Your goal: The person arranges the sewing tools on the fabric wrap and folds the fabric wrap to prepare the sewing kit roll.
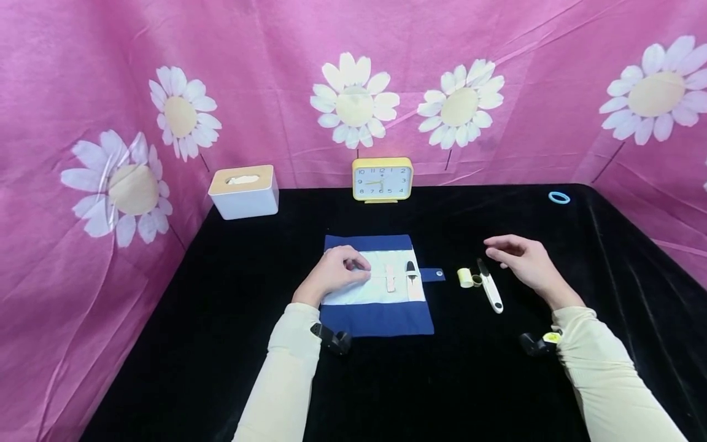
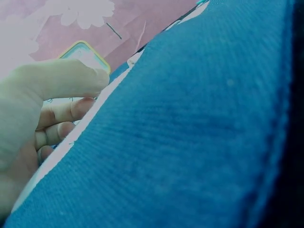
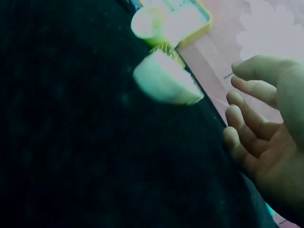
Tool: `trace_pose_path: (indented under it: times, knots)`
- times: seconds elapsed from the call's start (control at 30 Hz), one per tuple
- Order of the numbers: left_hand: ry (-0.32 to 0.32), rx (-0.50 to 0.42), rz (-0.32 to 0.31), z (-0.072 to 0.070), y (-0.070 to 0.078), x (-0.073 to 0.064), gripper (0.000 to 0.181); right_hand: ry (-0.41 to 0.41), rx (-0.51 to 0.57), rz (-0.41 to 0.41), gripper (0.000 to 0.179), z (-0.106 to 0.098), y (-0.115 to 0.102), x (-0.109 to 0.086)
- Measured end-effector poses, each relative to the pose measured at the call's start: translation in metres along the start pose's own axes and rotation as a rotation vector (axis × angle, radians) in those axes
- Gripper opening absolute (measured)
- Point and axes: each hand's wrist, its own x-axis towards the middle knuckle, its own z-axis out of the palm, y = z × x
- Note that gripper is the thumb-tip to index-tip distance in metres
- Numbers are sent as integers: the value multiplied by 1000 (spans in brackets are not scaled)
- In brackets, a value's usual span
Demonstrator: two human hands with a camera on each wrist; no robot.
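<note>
A navy fabric roll pouch lies unfolded, its white lining facing up. My left hand rests over the left part of that lining, thumb and forefinger tips near each other. In the left wrist view, my thumb is at the pouch's pale edge, the other fingers curling below it. A pink slim item and a black-topped tool sit under a band in the pouch. My right hand hovers with loosely bent fingers beside white-handled thread snips, holding nothing.
A pale yellow spool and a small gold ring-like piece lie left of the snips. The pouch's snap tab points toward them. Behind stand a tissue box and a yellow clock; a blue ring lies far right.
</note>
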Motion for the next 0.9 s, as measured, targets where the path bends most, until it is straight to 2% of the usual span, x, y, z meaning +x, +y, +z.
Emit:
trace_pose_path:
  times: [0.3, 0.47, 0.7, 0.9]
  knots:
    - [17, -23, 15, 0, -1, 1, 7, 15, -21, 43, 34, 0, 7, -4]
    - [29, -23, 26, 1, -2, 0, 6, -4, -25, 64, 34, -2, 8, -4]
    - [31, -5, 32, 1, -1, 0, 6, -41, -105, 57, 30, -2, 7, -3]
    - [25, 34, 10, 4, 0, 0, 7, -83, -166, 67, 33, -3, 4, -5]
